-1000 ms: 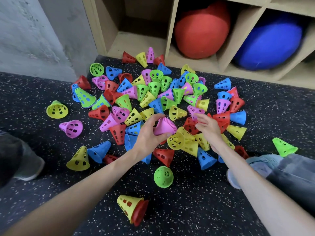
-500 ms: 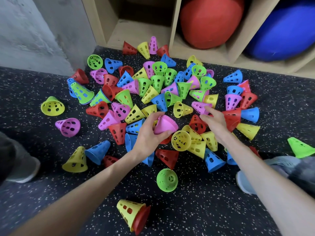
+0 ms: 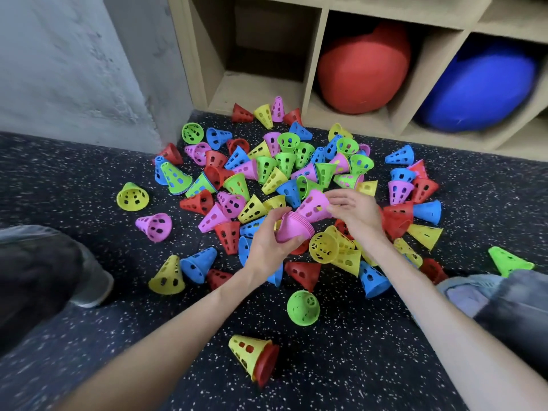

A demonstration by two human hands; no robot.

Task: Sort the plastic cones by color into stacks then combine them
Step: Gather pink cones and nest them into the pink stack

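Pink stack (image 3: 293, 229) tilted above the pile, and a single pink perforated cone (image 3: 314, 206) just beside it; red, yellow, green, blue and pink cones (image 3: 284, 170) scattered across the speckled floor.

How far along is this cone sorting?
Barely started. The left hand holds a small pink stack, and the right hand brings another pink cone to it. One yellow-and-red nested pair lies apart. Most of the mixed cone pile on the floor remains unsorted.
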